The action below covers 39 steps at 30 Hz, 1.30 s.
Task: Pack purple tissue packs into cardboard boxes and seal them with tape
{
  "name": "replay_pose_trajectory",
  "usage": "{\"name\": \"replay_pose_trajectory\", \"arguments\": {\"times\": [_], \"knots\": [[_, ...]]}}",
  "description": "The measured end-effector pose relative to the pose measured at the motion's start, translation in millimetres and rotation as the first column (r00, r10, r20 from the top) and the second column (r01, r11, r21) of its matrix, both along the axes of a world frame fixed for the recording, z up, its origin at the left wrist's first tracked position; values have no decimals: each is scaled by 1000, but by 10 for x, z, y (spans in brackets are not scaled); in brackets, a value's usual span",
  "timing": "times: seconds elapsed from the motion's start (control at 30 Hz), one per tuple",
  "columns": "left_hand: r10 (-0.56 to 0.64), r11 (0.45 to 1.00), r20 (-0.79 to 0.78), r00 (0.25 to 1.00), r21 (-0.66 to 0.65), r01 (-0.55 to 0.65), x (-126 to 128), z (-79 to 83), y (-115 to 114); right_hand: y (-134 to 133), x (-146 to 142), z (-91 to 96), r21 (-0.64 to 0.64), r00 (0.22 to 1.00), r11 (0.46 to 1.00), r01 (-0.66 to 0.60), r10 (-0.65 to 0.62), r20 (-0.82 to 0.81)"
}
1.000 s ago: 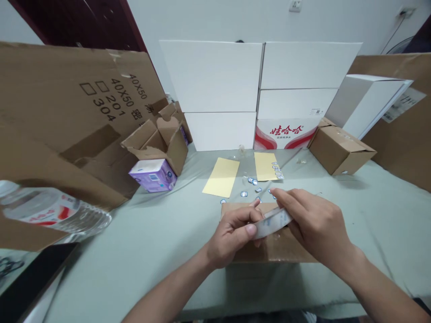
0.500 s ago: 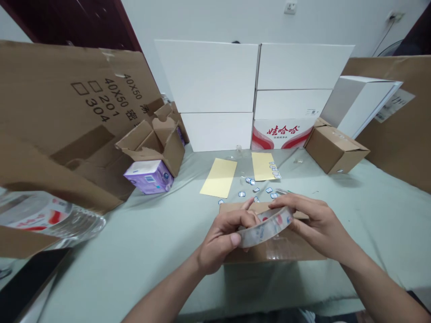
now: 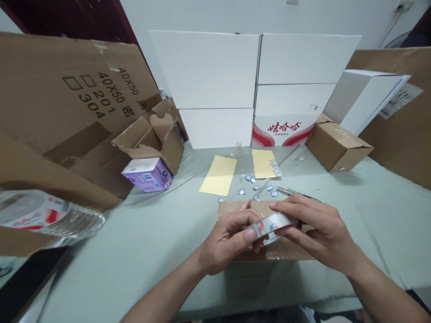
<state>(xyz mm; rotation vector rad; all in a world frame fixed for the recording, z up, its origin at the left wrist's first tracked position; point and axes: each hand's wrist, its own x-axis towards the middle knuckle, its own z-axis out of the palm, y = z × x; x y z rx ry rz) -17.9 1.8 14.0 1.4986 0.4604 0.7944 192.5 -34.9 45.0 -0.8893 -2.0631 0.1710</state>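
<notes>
The clear tape roll (image 3: pixel 272 223) now lies lower and more edge-on than half a second ago, pinched between the left hand (image 3: pixel 226 235) and the right hand (image 3: pixel 318 229) (both grasp it), just above the brown carton (image 3: pixel 235 207) on the table (image 3: pixel 134 242).

Small packing rm — stacked white cartons (image 3: pixel 205 67), brown shipping boxes (image 3: pixel 338 146), sticker sheets (image 3: pixel 219 176) on cloth-covered table (image 3: pixel 141 233)

Brown flat carton (image 3: pixel 269 251), pale-yellow sheets (image 3: pixel 219 176), purple pack (image 3: pixel 147 174), red-and-white printed box (image 3: pixel 284 131), pale-green tablecloth (image 3: pixel 134 242).
</notes>
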Motion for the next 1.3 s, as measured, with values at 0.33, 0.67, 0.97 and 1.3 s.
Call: {"name": "replay_pose_trajectory", "arguments": {"times": [0.33, 0.67, 0.97, 1.3], "knots": [[420, 605, 427, 801, -790, 104, 74, 143, 69, 75, 80, -153, -489, 955, 858, -157, 5, -297], [477, 477, 318, 820, -876, 63, 117, 76, 156, 8, -63, -180, -369, 984, 928, -58, -8, -177], [434, 560, 322, 841, -828, 27, 137, 107, 88, 99, -100, -97, -194, 967, 978, 74, -118, -225], [247, 898, 182, 952, -412, -155, -35, 30, -37, 185, 45, -100, -352, 887, 929, 114, -255, -385]]}}
